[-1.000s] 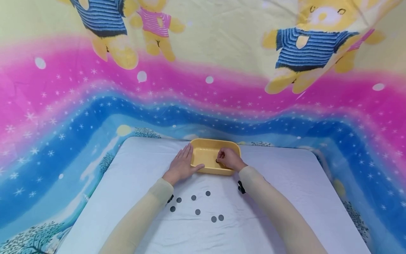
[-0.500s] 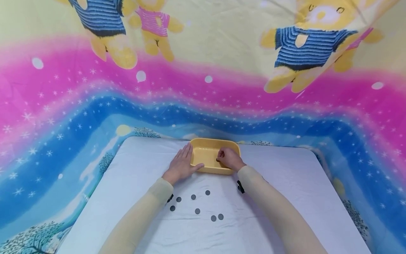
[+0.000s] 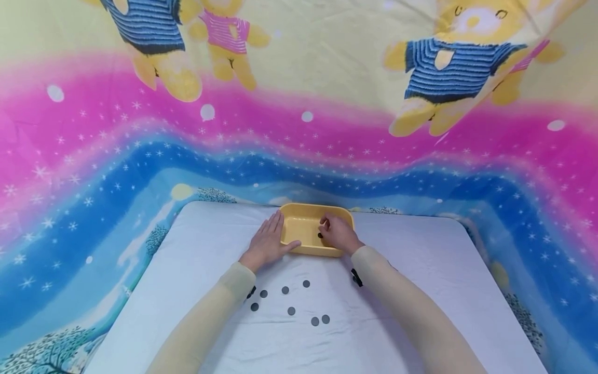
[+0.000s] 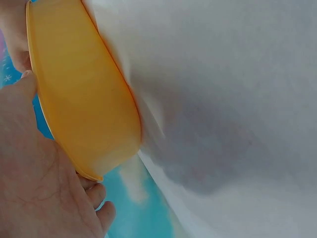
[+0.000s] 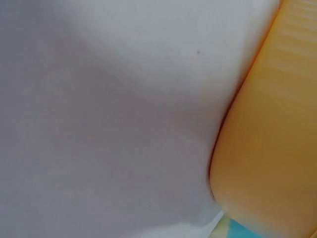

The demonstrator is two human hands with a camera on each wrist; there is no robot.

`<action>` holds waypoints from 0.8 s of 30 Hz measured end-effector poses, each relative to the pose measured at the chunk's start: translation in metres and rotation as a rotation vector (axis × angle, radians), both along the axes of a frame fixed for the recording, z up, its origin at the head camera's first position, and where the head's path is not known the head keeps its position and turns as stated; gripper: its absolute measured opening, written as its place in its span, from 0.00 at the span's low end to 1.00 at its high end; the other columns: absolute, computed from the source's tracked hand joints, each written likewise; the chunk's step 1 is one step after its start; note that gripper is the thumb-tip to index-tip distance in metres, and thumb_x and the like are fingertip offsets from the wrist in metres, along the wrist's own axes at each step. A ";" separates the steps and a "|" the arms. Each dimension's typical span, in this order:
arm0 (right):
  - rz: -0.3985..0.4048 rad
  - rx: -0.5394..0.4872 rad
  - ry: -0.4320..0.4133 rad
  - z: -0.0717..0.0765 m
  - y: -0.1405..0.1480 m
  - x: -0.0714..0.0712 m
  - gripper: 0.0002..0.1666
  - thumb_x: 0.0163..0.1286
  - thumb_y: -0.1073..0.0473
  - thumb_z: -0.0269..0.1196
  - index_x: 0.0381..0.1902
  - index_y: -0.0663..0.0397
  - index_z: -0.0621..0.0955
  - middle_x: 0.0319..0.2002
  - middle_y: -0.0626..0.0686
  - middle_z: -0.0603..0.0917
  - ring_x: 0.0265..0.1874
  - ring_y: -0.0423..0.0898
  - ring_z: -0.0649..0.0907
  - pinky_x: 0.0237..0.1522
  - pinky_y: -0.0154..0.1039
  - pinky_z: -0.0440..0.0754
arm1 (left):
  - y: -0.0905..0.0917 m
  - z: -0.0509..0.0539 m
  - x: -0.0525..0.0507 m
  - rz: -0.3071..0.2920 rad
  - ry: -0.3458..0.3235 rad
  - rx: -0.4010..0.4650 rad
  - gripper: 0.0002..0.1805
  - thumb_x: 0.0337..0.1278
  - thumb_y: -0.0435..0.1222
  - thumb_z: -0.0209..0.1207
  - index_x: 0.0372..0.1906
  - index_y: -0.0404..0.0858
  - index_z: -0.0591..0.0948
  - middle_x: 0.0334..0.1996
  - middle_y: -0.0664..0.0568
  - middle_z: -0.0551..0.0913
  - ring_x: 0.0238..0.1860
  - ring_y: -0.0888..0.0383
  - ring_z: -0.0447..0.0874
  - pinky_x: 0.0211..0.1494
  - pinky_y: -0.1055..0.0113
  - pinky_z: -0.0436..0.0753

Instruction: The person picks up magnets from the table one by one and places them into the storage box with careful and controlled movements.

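A yellow rectangular box (image 3: 299, 251) stands at the far edge of the white surface. My left hand (image 3: 267, 244) rests on its left end, fingers straight and thumb on the near rim; the left wrist view also shows this hand (image 4: 44, 173) against the box (image 4: 84, 89). Inside the box, my right hand (image 3: 338, 234) has its thumb and forefinger slightly parted, beside a small dark disc (image 3: 320, 235) at the fingertips. The right wrist view has the box's outer wall (image 5: 272, 139) but no fingers. Several grey discs (image 3: 291, 311) lie spread between the forearms.
The white surface (image 3: 420, 249) extends to both sides of the box and toward the body. A printed cloth (image 3: 299, 176) with bears and snowflakes hangs behind it and along the sides. Dark bands (image 3: 357, 277) show at the sleeves.
My right thumb and forefinger have parted from the dark disc they pinched, and more of it now shows. The left hand, the box and the grey discs stay in place.
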State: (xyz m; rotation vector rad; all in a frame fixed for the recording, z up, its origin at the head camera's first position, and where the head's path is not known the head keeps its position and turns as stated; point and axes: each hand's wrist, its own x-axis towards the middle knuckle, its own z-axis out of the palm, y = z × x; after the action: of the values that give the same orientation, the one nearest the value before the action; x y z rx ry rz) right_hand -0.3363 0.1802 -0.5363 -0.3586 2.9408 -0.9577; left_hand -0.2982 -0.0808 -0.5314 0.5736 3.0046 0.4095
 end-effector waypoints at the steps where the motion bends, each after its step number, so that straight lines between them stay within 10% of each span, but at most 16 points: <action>1: 0.003 -0.004 0.015 0.001 0.000 0.001 0.09 0.80 0.57 0.66 0.51 0.54 0.81 0.36 0.51 0.83 0.29 0.47 0.80 0.33 0.43 0.81 | 0.000 0.000 0.000 0.001 0.001 0.000 0.62 0.72 0.75 0.44 0.87 0.32 0.41 0.88 0.41 0.39 0.88 0.45 0.39 0.89 0.52 0.44; 24: 0.141 -0.083 0.242 0.025 0.014 0.062 0.12 0.77 0.57 0.70 0.52 0.54 0.82 0.39 0.50 0.80 0.36 0.51 0.77 0.37 0.43 0.77 | -0.001 0.001 0.000 -0.002 -0.007 0.022 0.61 0.74 0.72 0.48 0.87 0.31 0.42 0.88 0.41 0.39 0.88 0.45 0.38 0.89 0.52 0.41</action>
State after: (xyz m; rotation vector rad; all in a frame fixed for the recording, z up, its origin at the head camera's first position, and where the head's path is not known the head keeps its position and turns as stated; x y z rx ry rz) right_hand -0.2747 0.1937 -0.5117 -0.7238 3.0377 -1.0903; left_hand -0.2980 -0.0817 -0.5300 0.5751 2.9965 0.4437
